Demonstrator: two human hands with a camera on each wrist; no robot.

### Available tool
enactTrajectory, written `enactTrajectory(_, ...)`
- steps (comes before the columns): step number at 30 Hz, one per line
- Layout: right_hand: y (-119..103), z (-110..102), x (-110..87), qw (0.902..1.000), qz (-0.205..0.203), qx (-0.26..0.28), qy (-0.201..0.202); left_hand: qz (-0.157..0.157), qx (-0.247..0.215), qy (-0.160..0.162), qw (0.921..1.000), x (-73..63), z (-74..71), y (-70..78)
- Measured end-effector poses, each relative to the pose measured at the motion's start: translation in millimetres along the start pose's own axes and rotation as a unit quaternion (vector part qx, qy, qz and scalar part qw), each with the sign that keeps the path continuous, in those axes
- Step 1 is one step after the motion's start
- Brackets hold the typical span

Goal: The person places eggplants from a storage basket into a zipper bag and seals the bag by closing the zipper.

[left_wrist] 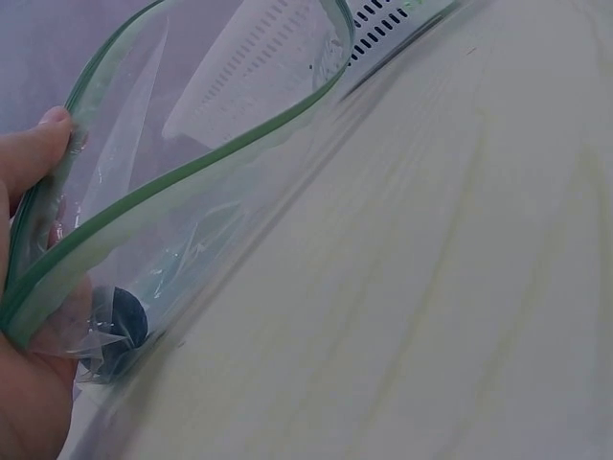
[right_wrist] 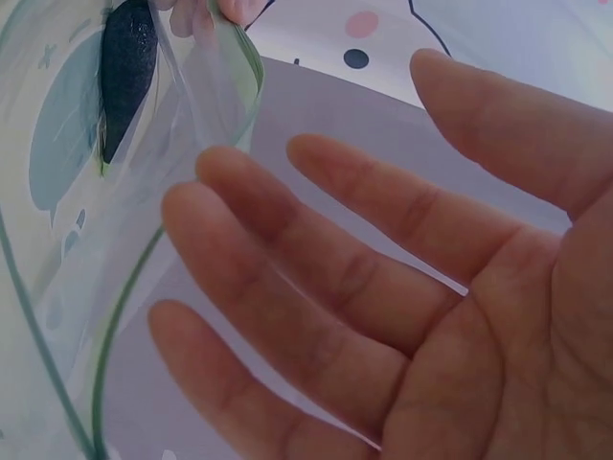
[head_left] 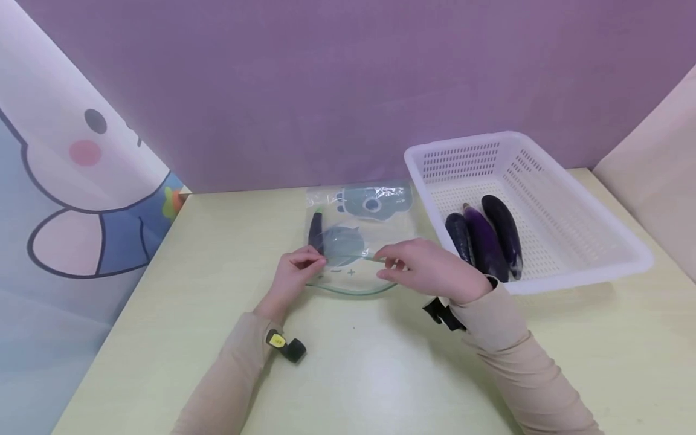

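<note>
A clear zip bag (head_left: 388, 232) with green-edged lips and blue-grey prints lies on the table, its mouth towards me and bowed apart. Inside it, along the left side, is a dark eggplant (head_left: 316, 232); its rounded dark end (left_wrist: 127, 316) shows through the plastic in the left wrist view. My left hand (head_left: 289, 278) pinches the left corner of the bag's mouth between thumb and fingers. At the mouth's right side is my right hand (head_left: 432, 269). Its fingers (right_wrist: 316, 278) are spread and slightly bent in the right wrist view, with nothing held between them and the thumb.
To the right stands a white perforated basket (head_left: 598, 272), with three eggplants (head_left: 484, 241) at its left side. A purple panel (head_left: 348, 90) rises behind the table (head_left: 353, 374). A cartoon-printed cloth (head_left: 65, 314) hangs along the left.
</note>
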State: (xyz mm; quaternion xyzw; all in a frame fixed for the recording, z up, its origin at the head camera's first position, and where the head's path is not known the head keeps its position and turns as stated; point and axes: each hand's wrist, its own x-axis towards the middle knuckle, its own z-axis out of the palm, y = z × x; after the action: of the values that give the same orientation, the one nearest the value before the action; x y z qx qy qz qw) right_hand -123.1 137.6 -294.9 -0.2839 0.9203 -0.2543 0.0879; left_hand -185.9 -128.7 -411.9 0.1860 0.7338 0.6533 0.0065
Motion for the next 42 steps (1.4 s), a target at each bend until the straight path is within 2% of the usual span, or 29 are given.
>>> enactTrajectory(14, 4, -10, -5.2, 0.9996, 0.009, 0.026, 0.005, 0.0, 0.008, -0.002, 1.0, -0.1, 0.2, 1.8)
enactTrajectory(23, 4, -11, -7.2, 0.9995, 0.016, 0.023, 0.013, -0.002, 0.005, -0.001, 1.0, -0.4, 0.1, 3.6)
enactTrajectory(32, 9, -16, -13.5, 0.9969, 0.041, 0.049, 0.045, 0.001, 0.002, -0.007, 1.0, 0.5, 0.6, 3.6)
enactTrajectory(35, 10, -18, -15.7, 0.9958, 0.055, 0.051, 0.054, -0.002, 0.0, -0.005, 1.0, -0.3, 0.0, 3.5)
enactTrajectory(42, 9, -28, -23.0, 0.9952, 0.056, 0.039, 0.07, 0.003, -0.002, -0.003, 1.0, -0.5, 0.7, 4.5)
